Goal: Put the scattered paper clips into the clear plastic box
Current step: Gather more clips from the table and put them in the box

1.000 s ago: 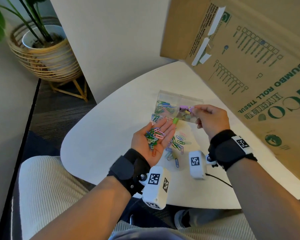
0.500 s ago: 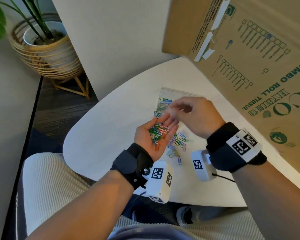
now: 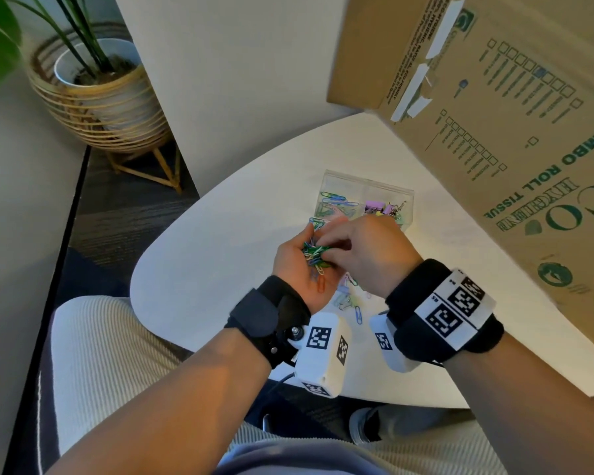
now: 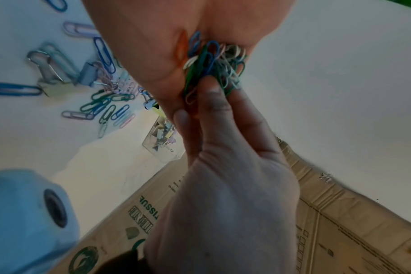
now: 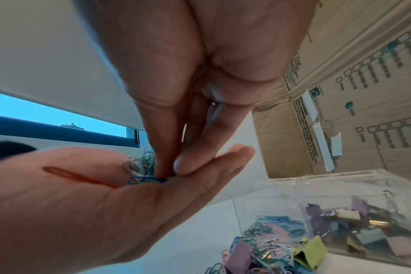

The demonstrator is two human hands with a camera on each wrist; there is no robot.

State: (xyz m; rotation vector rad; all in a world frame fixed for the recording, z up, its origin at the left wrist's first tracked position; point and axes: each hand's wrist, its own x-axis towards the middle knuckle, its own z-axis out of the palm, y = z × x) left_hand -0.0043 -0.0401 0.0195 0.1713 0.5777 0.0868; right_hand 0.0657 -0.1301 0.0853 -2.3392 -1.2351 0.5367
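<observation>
My left hand (image 3: 290, 265) lies palm up over the white table (image 3: 220, 269), its fingers straight, carrying a heap of coloured paper clips (image 3: 314, 257). An orange clip (image 5: 78, 178) lies apart on the palm. My right hand (image 3: 323, 250) reaches in from the right and pinches clips (image 5: 150, 178) out of the heap (image 4: 214, 63) with thumb and fingertips (image 4: 211, 103). The clear plastic box (image 3: 364, 181) stands just beyond the hands, with paper clips in its left compartment and binder clips in its right. More paper clips (image 3: 357, 315) lie scattered on the table under the hands.
A few binder clips (image 3: 343, 299) lie among the scattered clips (image 4: 106, 103). A large cardboard box (image 3: 494, 132) leans over the table's right side, close behind the clear box. A potted plant in a woven basket (image 3: 93, 87) stands on the floor at far left.
My right hand has come back from the clear box to the left palm and now pinches clips there. The left hand has kept its place, palm up.
</observation>
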